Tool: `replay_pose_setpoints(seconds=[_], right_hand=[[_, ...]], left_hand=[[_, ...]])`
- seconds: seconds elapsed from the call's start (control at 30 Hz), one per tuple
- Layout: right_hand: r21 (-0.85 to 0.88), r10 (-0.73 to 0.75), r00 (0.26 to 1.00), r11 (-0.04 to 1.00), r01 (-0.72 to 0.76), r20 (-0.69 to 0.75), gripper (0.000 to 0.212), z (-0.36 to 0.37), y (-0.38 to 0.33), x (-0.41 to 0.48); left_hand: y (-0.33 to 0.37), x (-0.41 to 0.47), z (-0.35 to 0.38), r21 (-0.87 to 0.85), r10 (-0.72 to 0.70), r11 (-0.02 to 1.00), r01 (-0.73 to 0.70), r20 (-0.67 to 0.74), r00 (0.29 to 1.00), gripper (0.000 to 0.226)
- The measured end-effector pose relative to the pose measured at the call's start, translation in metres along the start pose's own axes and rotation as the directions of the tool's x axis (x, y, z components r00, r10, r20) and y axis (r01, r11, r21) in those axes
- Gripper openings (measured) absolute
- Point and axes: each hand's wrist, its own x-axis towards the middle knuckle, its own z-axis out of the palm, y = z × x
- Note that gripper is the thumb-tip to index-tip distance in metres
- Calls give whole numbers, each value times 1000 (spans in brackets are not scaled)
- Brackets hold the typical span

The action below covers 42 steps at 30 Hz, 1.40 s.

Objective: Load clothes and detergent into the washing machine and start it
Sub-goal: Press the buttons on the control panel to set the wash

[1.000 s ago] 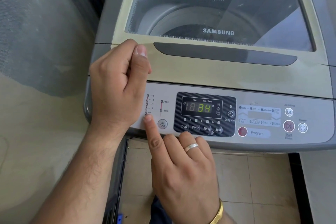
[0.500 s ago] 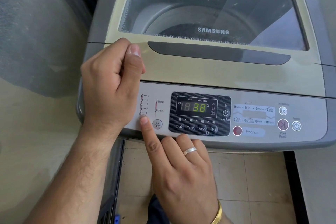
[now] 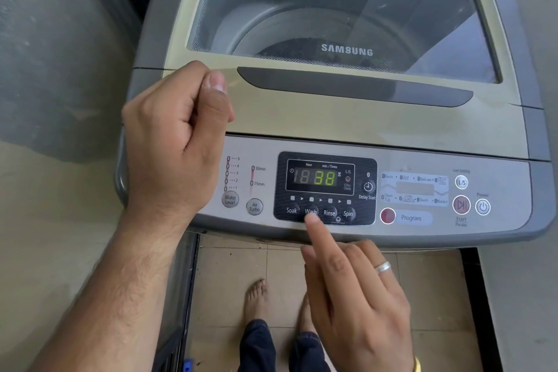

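Washer [image 3: 347, 118] fills centre frame, glass lid [image 3: 341, 18] closed; display [image 3: 320, 177] reads 38. Right hand [image 3: 356, 296]: index finger extended, tip at the Wash button [image 3: 310, 211], other fingers curled, ring [image 3: 382, 267] on one. Left hand [image 3: 175, 142]: loose fist, holding nothing, over the panel's left end near the Water Level button [image 3: 230, 199]. Bare feet [image 3: 256, 299] on tiled floor [image 3: 422, 296] below.
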Motion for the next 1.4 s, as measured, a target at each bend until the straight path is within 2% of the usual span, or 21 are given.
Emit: replay_pose_setpoints(seconds=[0.1,0.27,0.67,1.0,1.2,1.4], right_hand=[[8,32,999,999,-32,-21,40,-1,3,-2],[14,34,999,999,-34,31,62,0,6,-3],[-30,-8,997,999,11,83,68,0,7,-1],[18,-6,1000,1000,6,16,68,1,10,-8],[-32,32,994,999,-36,-103,45,-12,27,-4],[-83,113,986,989,-123,-119,65,-36,59,-7]], left_hand=[[0,0,0,-2,-1,1000,1,3,1000,49],[1,-1,0,-3,1,1000,-1,7,1000,48],[1,-2,0,4,-15,1000,15,15,1000,49],[-1,-3,0,16,-13,1000,13,19,1000,50],[0,-5,-1,33,-57,998,56,55,997,50],[-10,-4,4,-56,-140,988,146,94,986,49]])
